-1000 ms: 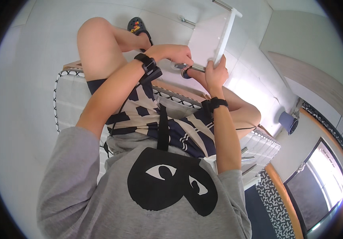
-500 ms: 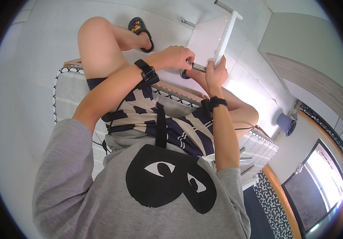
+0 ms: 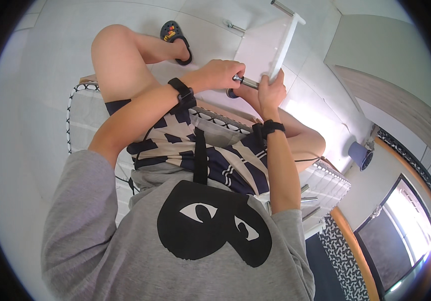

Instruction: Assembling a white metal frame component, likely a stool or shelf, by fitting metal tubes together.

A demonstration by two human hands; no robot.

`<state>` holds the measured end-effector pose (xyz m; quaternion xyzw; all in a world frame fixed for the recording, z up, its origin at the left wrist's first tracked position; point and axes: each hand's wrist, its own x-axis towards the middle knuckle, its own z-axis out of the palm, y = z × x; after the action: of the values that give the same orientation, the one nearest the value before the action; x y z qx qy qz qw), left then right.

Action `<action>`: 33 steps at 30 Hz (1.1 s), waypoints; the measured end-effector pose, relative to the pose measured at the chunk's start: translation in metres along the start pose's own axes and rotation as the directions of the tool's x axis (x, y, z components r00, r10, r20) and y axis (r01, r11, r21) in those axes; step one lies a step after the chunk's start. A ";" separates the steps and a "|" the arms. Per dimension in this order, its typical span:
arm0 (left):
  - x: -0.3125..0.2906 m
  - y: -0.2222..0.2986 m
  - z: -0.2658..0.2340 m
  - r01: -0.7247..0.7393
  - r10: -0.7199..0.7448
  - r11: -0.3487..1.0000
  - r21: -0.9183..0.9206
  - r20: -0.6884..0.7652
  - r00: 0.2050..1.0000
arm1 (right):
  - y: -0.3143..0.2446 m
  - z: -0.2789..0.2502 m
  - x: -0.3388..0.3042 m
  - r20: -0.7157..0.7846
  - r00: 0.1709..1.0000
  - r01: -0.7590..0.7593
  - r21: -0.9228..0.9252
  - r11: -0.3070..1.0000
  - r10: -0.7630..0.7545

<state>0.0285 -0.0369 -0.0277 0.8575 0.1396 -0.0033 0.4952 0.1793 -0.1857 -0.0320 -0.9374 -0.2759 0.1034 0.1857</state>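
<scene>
A white panel (image 3: 259,47) with a raised white edge bar (image 3: 284,49) stands tilted in front of me, with short chrome tubes at its corners. My right hand (image 3: 271,92) is closed round the near corner, where the bar meets a chrome tube (image 3: 250,84). That tube points left and ends in a black collar and a small metal foot screw (image 3: 236,78). My left hand (image 3: 221,74) has its fingers curled at this foot screw; the fingertips are partly hidden. Another chrome tube (image 3: 281,7) sticks out at the far corner, and a third tube (image 3: 236,27) lies beyond the panel's left side.
I sit on a padded grey seat (image 3: 87,118) with a patterned edge. Several loose chrome tubes (image 3: 309,199) lie beside my right elbow. A blue-grey bin (image 3: 360,155) stands on the right, below a pale cabinet (image 3: 383,60). My clog-shod foot (image 3: 176,42) rests on the tiled floor.
My left hand has turned slightly at the tube's end, and more of the foot screw now shows. My left knee has shifted a little left. The panel and right hand stay nearly still.
</scene>
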 end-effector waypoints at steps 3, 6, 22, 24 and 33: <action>0.002 0.002 0.001 -0.036 0.037 0.999 0.018 -0.066 0.997 | 0.000 -0.003 0.001 0.016 0.999 -0.035 0.014 0.999 0.035; 0.004 -0.001 -0.003 -0.082 0.084 0.995 0.051 -0.044 0.995 | -0.002 -0.003 -0.001 0.016 1.000 -0.013 0.031 0.999 0.012; 0.010 -0.019 -0.003 0.200 -0.137 0.953 -0.230 0.265 0.955 | -0.001 0.002 -0.001 -0.023 0.997 0.074 -0.042 0.996 -0.075; 0.004 -0.015 -0.001 0.077 -0.070 0.991 -0.107 0.069 0.995 | 0.000 0.002 -0.001 -0.012 0.997 0.080 -0.021 0.997 -0.081; 0.002 -0.001 -0.006 -0.004 0.005 0.999 -0.049 0.017 1.000 | 0.003 0.000 0.000 -0.022 0.997 0.079 0.000 0.997 -0.079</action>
<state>0.0295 -0.0304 -0.0259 0.8454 0.1335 -0.0063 0.5172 0.1810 -0.1876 -0.0328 -0.9268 -0.3106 0.0856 0.1930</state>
